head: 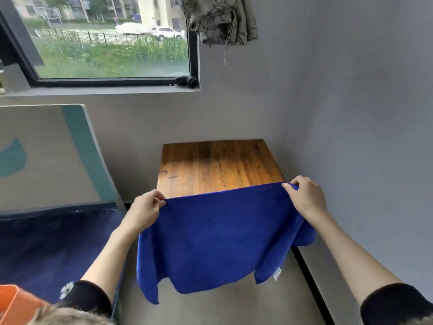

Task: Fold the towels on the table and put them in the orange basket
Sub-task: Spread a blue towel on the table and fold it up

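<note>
— What's cut off on your left?

— The basket (14, 303): only an orange corner shows at the bottom edge, so I can't tell its shape or what's in it. Just beside it is the bed (58, 245), dark navy and smooth, with a grey and teal board (46, 156) standing at its head. Fuzzy fur trim at the very bottom hides part of my left sleeve (89, 296), which is black with a small daisy on it.

— And your left hand?

— My left hand (145, 208) has thumb and fingers curled tight on the towel's (210, 238) top left corner, pinching it.

— The towel itself?

— Deep blue, plush, soft like microfibre. Its top edge is pulled straight between my hands; the rest hangs loose and rippled in the air, in front of the surface (218, 167), hiding the near edge. A small white tag sits at its lower right corner, too small to read.

— The surface?

— Worn brown wood planks, glossy, set into the corner of grey walls.

— Right hand?

— My right hand (304, 198) grips the top right corner, fingers folded over the edge; cloth drapes over my wrist, so the fingertips are hidden.
</note>
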### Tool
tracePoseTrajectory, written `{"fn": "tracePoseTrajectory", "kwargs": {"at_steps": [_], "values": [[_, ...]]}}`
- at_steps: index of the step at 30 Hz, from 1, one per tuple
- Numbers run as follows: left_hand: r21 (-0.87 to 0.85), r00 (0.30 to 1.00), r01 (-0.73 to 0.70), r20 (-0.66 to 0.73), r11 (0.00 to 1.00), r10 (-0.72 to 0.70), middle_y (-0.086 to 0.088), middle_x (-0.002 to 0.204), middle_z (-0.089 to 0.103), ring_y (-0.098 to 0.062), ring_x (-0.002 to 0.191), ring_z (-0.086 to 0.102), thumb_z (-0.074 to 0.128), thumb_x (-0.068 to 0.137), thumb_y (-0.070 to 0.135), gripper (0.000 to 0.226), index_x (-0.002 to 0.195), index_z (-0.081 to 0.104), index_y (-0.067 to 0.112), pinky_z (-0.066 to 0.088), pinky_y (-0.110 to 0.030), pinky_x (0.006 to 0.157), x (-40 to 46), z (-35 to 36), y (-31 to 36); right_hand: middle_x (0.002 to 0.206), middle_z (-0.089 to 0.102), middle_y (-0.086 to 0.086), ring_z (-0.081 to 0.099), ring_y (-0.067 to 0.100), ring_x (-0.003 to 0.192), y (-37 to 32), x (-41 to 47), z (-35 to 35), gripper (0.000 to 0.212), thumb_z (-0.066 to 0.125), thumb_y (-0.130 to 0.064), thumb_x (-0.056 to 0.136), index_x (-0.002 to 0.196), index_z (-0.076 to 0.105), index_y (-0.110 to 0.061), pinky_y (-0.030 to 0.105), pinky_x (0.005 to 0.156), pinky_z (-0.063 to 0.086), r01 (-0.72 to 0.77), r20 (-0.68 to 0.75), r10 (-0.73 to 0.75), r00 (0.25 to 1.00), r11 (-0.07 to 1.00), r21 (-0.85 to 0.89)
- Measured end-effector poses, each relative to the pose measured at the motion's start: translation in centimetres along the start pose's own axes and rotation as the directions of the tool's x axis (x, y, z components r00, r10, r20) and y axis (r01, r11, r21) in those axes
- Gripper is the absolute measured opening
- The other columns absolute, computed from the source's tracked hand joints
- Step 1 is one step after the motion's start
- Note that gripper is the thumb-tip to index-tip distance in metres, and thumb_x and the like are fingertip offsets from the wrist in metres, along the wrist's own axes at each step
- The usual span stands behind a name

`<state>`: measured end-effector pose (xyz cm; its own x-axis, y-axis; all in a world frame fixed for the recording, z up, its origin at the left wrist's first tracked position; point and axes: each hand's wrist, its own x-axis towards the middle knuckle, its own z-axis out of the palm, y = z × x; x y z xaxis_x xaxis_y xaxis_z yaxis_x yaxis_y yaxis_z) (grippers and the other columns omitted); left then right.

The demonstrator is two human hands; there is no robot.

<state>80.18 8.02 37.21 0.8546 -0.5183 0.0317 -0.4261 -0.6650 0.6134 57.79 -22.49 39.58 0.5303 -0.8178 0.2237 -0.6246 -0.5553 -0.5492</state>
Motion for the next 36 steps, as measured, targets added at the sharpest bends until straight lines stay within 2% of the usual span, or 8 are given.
{"fn": "tracePoseTrajectory", "kwargs": {"at_steps": [3, 7, 12, 17, 22, 28, 32, 36], "values": [[0.037, 0.996, 0.042, 0.075, 0.998, -0.044, 0.002, 0.075, 0.060, -0.021, 0.077, 0.056, 0.054, 0.093, 0.025, 0.013, 0.080, 0.055, 0.025, 0.047, -0.036, 0.072, 3.6, 2.0, -1.7, 0.084, 0.056, 0.005, 0.047, 0.025, 0.072, 0.6, 2.5, 3.1, 0.032, 0.055, -0.039, 0.091, 0.076, 0.052, -0.011, 0.029, 0.061, 0.034, -0.051, -0.003, 0.051, 0.999, 0.991, -0.120], [0.102, 0.992, 0.036, 0.116, 0.994, -0.047, 0.000, 0.076, 0.061, -0.022, 0.074, 0.056, 0.056, 0.091, 0.038, 0.019, 0.078, 0.055, 0.023, 0.040, -0.032, 0.063, 7.9, 3.9, -3.2, 0.087, 0.060, 0.009, 0.049, 0.026, 0.072, 1.2, 6.0, 6.1, 0.039, 0.052, -0.045, 0.091, 0.081, 0.056, -0.008, 0.029, 0.062, 0.036, -0.045, 0.006, 0.048, 0.999, 0.959, -0.281], [0.237, 0.999, 0.031, 0.005, 0.971, -0.033, 0.000, 0.078, 0.062, -0.024, 0.074, 0.054, 0.053, 0.089, 0.048, 0.024, 0.080, 0.056, 0.026, 0.040, -0.033, 0.061, 14.8, 6.0, -2.8, 0.085, 0.063, 0.012, 0.057, 0.031, 0.079, 1.6, 12.2, 8.8, 0.048, 0.054, -0.052, 0.088, 0.079, 0.060, -0.005, 0.036, 0.070, 0.043, -0.004, 0.003, 0.006, 1.000, 0.915, -0.404], [0.330, 0.998, 0.046, 0.031, 0.943, -0.059, -0.002, 0.098, 0.063, -0.028, 0.087, 0.056, 0.049, 0.094, 0.027, 0.010, 0.094, 0.059, 0.024, 0.039, -0.033, 0.066, 22.6, 9.8, -1.9, 0.086, 0.065, 0.013, 0.059, 0.033, 0.084, 3.4, 20.3, 13.2, 0.053, 0.055, -0.056, 0.085, 0.083, 0.062, -0.003, 0.035, 0.074, 0.039, 0.032, 0.053, -0.007, 0.999, 0.878, -0.478], [0.384, 0.993, 0.077, 0.055, 0.920, -0.106, -0.001, 0.107, 0.058, -0.026, 0.093, 0.055, 0.043, 0.095, 0.015, 0.017, 0.100, 0.059, 0.020, 0.038, -0.033, 0.067, 30.0, 13.3, -2.3, 0.093, 0.065, 0.012, 0.058, 0.030, 0.090, 5.5, 28.1, 19.3, 0.048, 0.052, -0.052, 0.089, 0.090, 0.063, -0.006, 0.036, 0.079, 0.038, 0.121, 0.187, -0.030, 0.982, 0.861, -0.493], [0.449, 0.988, 0.083, 0.081, 0.889, -0.133, -0.009, 0.104, 0.057, -0.030, 0.100, 0.053, 0.042, 0.095, 0.010, 0.023, 0.105, 0.062, 0.016, 0.044, -0.039, 0.072, 37.9, 16.9, -2.8, 0.105, 0.061, 0.011, 0.053, 0.029, 0.101, 6.9, 36.5, 25.6, 0.034, 0.045, -0.038, 0.096, 0.102, 0.063, -0.010, 0.038, 0.085, 0.035, 0.226, 0.304, -0.071, 0.950, 0.829, -0.512], [0.482, 0.989, 0.073, 0.076, 0.873, -0.125, -0.013, 0.101, 0.058, -0.034, 0.098, 0.054, 0.045, 0.090, 0.006, 0.023, 0.100, 0.064, 0.014, 0.045, -0.041, 0.074, 41.8, 18.8, -3.5, 0.116, 0.055, 0.011, 0.047, 0.029, 0.110, 7.2, 39.4, 29.4, 0.026, 0.045, -0.026, 0.097, 0.112, 0.061, -0.011, 0.040, 0.090, 0.034, 0.181, 0.352, -0.021, 0.936, 0.885, -0.428], [0.405, 0.973, 0.160, 0.091, 0.900, -0.214, -0.014, 0.108, 0.055, -0.034, 0.104, 0.051, 0.045, 0.091, 0.007, 0.026, 0.111, 0.060, 0.012, 0.043, -0.042, 0.079, 42.7, 20.6, -4.5, 0.129, 0.050, 0.008, 0.043, 0.027, 0.119, 6.8, 38.9, 32.1, 0.032, 0.046, -0.025, 0.097, 0.125, 0.054, -0.012, 0.041, 0.097, 0.035, 0.168, 0.429, -0.019, 0.903, 0.935, -0.311]]}}
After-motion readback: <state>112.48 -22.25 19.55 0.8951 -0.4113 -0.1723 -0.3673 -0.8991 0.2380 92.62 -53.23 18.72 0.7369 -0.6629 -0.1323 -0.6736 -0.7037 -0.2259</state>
